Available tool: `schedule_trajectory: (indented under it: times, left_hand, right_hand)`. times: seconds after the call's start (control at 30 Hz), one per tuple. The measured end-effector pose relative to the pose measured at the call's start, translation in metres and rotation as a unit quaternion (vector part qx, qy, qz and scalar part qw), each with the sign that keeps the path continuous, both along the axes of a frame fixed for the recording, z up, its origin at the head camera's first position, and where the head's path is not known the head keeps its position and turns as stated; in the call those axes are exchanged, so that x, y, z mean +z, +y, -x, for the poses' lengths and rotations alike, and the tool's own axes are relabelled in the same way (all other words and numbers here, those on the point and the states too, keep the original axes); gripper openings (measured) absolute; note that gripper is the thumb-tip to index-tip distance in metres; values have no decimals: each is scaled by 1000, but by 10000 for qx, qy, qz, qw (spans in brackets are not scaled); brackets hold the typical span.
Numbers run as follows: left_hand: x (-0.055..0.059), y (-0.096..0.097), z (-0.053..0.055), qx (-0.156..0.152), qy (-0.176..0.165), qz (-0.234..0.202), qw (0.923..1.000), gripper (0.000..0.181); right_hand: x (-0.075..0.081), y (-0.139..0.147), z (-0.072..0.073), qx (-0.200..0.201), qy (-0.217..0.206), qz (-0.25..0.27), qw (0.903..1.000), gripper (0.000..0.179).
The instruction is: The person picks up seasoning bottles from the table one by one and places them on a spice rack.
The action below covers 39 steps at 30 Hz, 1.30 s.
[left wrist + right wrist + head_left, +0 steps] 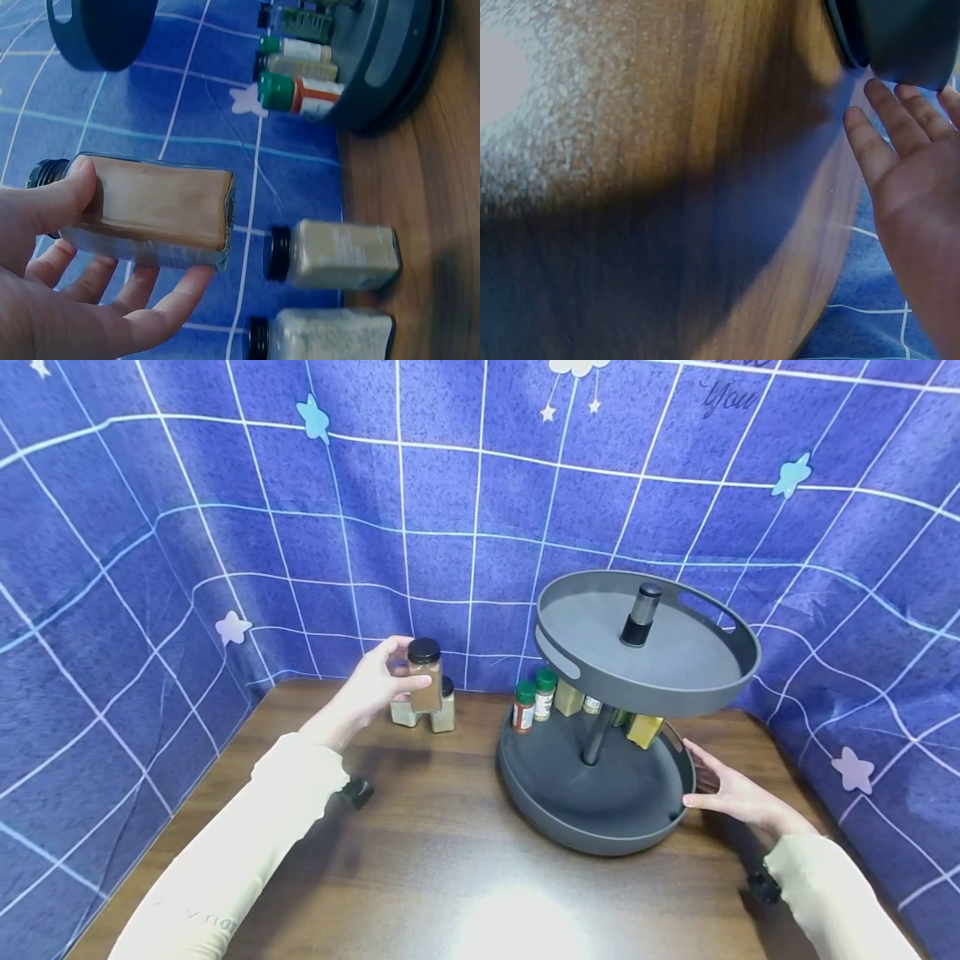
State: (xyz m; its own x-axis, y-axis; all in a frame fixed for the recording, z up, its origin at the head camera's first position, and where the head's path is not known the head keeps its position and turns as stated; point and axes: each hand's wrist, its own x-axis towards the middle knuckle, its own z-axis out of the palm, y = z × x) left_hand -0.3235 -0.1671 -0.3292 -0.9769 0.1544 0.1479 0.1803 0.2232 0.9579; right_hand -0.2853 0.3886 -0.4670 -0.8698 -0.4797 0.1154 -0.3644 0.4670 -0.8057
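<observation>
Brown-filled jar (426, 683) grasped between thumb and fingers of left hand (375, 683), raised left of two-tier turntable (618, 797); two paler jars (443, 713) likewise left of turntable; right hand (731, 792) unclenched, fingers extended at turntable's right rim.

I count two grips of mine: left grip (371, 690) and right grip (732, 790). One jar (426, 692) is in my left; two spare jars (443, 715) are on one tabletop (420, 868), toward nine o'clock from my single rack (581, 837). It has two trays (693, 652), one post (597, 739) and at least six visible containers (523, 717), ten to two o'clock, two green-lidded.
</observation>
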Motion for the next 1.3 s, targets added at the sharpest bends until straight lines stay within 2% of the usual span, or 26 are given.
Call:
schedule_trajectory:
  times: [0.17, 0.53, 0.9, 1.3]
  left_hand:
    - [3, 17, 1, -165, 40, 94, 9998, 55]
    - [2, 46, 5, -345, -29, 380, 9987, 59]
    - [-13, 70, 17, -503, 63, 51, 9987, 60]
    - [-33, 94, 28, -516, 32, -45, 9987, 56]
  right_hand:
    - [4, -1, 0, -93, 219, -363, 9991, 88]
    - [10, -1, 2, -147, 122, -698, 9974, 91]
    - [13, -2, 3, -133, 113, -803, 9966, 92]
    - [12, -2, 4, -128, 62, -758, 9970, 93]
